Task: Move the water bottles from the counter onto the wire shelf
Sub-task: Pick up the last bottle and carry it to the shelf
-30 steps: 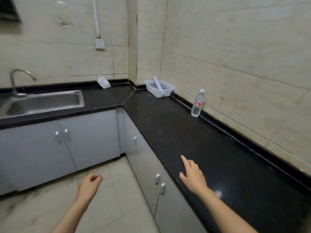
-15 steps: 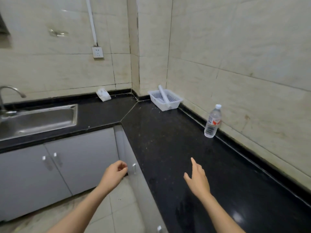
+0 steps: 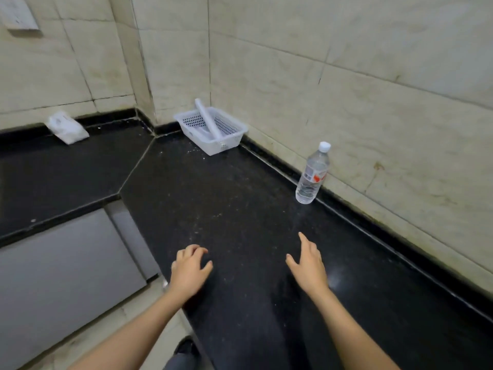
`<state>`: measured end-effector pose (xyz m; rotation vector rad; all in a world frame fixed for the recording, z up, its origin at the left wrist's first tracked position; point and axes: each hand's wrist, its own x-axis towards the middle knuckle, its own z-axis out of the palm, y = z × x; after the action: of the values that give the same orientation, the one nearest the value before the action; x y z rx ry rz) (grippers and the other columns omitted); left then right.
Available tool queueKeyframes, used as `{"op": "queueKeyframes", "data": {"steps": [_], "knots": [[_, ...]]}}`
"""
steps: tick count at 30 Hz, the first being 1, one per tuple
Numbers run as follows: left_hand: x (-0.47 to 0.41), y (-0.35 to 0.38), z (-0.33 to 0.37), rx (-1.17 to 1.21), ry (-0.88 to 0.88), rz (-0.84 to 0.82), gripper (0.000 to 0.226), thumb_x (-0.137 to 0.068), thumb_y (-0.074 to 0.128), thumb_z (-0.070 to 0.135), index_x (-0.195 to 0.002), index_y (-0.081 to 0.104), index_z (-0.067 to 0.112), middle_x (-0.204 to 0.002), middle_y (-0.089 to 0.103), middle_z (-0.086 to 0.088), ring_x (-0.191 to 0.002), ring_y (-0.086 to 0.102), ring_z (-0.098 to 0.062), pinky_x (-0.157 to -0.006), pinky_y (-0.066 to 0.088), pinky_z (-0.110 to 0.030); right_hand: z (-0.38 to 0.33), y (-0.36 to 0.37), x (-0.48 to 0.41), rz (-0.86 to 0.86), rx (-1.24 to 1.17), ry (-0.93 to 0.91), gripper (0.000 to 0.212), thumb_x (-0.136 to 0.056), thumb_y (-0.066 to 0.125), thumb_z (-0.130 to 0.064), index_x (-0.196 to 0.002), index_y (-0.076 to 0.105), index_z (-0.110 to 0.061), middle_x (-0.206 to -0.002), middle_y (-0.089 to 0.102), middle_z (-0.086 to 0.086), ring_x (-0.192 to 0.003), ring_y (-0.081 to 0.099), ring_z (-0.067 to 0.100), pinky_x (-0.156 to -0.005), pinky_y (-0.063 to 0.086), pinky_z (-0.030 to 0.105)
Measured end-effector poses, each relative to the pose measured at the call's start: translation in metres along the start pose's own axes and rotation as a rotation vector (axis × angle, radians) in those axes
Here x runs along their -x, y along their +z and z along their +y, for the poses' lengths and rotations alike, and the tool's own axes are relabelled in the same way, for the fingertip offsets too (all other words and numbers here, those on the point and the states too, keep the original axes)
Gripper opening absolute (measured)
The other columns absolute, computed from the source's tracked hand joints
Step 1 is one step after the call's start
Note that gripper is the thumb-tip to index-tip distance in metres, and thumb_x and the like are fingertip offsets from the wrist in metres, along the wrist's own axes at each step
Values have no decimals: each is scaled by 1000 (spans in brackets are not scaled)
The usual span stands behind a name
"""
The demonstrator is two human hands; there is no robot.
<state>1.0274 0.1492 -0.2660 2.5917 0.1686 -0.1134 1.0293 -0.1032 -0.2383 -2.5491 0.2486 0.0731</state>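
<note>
Standing by the wall [image 3: 346, 76], water bottle [image 3: 312, 174] label unreadable; left hand [image 3: 190, 272] loosely curled, right hand [image 3: 307, 265] spread, both empty above counter [image 3: 234, 204]; socket [image 3: 18, 14] cut off top-left

Cannot read the print on the water bottle [image 3: 312, 174] label, too small. See only part of the wall plate [image 3: 18, 14], cropped by the top and left edges, and lose the left forearm [image 3: 128, 332] and right forearm [image 3: 354, 332] past the bottom edge. Cannot make out the blurred white packet [image 3: 66, 128], nor what lies under the white tube [image 3: 208, 118] in the basket [image 3: 229, 141].
</note>
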Motion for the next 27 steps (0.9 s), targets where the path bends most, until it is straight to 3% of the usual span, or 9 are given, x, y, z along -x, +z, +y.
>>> {"op": "queueKeyframes", "data": {"steps": [5,10,12,15,17,20,24,27], "knots": [[-107,10,12,-48,139,-124,48,-91,43,34,-136,36,19,-150,27,-2,-138,19,-25,-110,23,-42,-20,-11,-59,140,-7,203,65,-90,51,-25,-144,18,-14,-145,31,14,-133,30,30,-106,30,39],[-181,20,-1,-158,237,-213,52,-91,44,36,-139,33,17,-152,24,-7,-140,17,-28,-111,20,-46,-46,-9,-109,158,6,347,65,-89,53,-23,-144,20,-12,-144,32,17,-132,32,31,-104,31,38],[-204,23,-7,-222,314,-228,52,-85,57,31,-132,45,12,-145,38,-14,-135,31,-35,-105,29,-53,-49,-3,-123,173,-32,408,65,-88,54,-21,-143,21,-11,-144,32,18,-133,32,31,-106,30,37],[-226,33,-15,-309,408,-238,48,-66,76,28,-108,65,7,-118,63,-20,-109,58,-41,-85,47,-58,-47,5,-141,206,-95,490,67,-86,57,-20,-142,23,-9,-143,34,21,-132,35,32,-106,32,38],[-231,32,-16,-336,420,-261,42,-74,58,36,-104,67,8,-113,66,-19,-103,62,-38,-83,48,-56,-43,5,-156,251,-161,544,69,-84,60,-20,-142,24,-8,-141,36,22,-129,39,33,-106,35,40],[-233,30,-17,-357,446,-305,54,-76,35,42,-104,68,10,-114,66,-16,-103,62,-35,-85,48,-53,-38,-9,-185,366,-281,629,72,-83,63,-19,-141,24,-7,-142,37,21,-127,42,33,-105,36,40],[-234,29,-16,-387,453,-334,55,-76,33,43,-104,68,12,-115,66,-15,-104,63,-33,-84,50,-51,-32,-42,-231,549,-403,632,82,-78,70,-20,-142,21,-6,-142,37,20,-126,43,33,-106,37,44],[-234,31,-13,-395,450,-340,56,-76,34,44,-105,68,11,-117,65,-16,-105,63,-35,-85,49,-53,-30,-61,-255,572,-464,598,88,-75,73,-14,-143,18,-11,-143,35,18,-125,43,30,-106,37,42]]}}
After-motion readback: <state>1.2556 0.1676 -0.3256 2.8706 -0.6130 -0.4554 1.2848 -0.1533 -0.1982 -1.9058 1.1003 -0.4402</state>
